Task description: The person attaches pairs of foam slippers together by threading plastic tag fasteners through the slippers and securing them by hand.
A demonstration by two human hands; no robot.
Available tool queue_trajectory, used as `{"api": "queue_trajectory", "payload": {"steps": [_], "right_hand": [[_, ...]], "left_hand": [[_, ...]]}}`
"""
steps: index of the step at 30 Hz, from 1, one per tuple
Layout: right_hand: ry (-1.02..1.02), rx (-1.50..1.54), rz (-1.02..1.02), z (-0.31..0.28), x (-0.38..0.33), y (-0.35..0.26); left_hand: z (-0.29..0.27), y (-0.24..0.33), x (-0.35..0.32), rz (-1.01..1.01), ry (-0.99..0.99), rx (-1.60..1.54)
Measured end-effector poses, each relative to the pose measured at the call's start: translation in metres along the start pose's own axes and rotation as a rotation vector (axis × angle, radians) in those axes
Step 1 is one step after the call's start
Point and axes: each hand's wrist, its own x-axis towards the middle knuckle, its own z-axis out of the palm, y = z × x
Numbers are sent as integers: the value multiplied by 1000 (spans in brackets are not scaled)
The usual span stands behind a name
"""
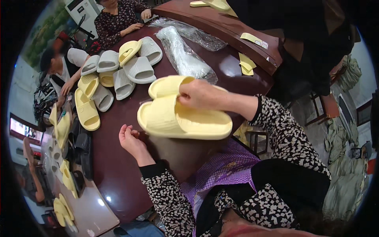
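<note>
My right hand (pixel 199 94) grips a pair of yellow slide sandals (pixel 166 118) by their straps, side by side above the table. Its fingers reach into the foot openings, so the fingertips are hidden. Left of the pair and just below it, my left hand (pixel 132 140) holds nothing, with its fingers partly curled and apart. A pile of grey slide sandals (pixel 139 70) and yellow slide sandals (pixel 87 110) lies on the table beyond my left hand.
Clear plastic bags (pixel 185 55) lie on the dark red table (pixel 114 166). Yellow cards (pixel 246 64) rest near its raised edge (pixel 221 27). Black slides (pixel 83 154) and more yellow slides (pixel 68 179) line the left side. Several people sit or stand around the table.
</note>
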Motion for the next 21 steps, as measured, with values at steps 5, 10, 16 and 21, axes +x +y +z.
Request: {"api": "queue_trajectory", "payload": {"steps": [5, 10, 16, 21], "right_hand": [[16, -206, 90, -49, 51, 69], [181, -485, 276, -171, 127, 105], [543, -426, 117, -196, 133, 159], [60, -232, -45, -83, 60, 131]], "left_hand": [[5, -3, 1, -27, -1, 22], [-1, 1, 2, -35, -4, 74], [6, -8, 6, -59, -33, 73], [-8, -6, 7, -49, -24, 73]]}}
